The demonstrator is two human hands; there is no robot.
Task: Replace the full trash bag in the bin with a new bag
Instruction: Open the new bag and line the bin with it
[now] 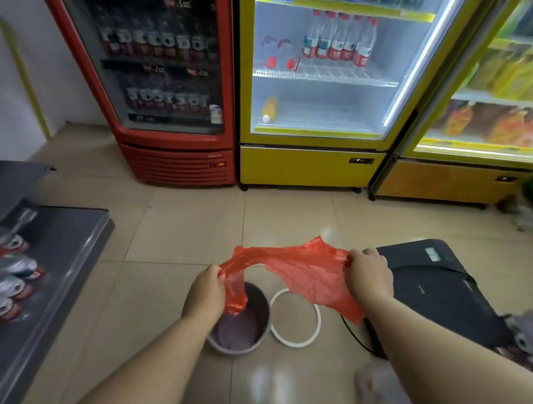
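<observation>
Over one bin (239, 331) | left hand (206, 291), right hand (369, 276) pinching one red bag (305, 274) | one ring (297, 344)

Reading price tags in the red cooler (176, 161) now: the top tag (183, 4) looks like 500, blurred. One shelf down I get 200 on the left tag (158, 69) and what seems 200 again on the right tag (202, 72). There's a small logo (213, 156) on its grille, too tiny for me. In the yellow cooler (302, 164) the bottle labels (337, 49) are red and white, print unreadable. The black bag (418, 311) carries a pale mark (422, 287); I can't make it out.
</observation>
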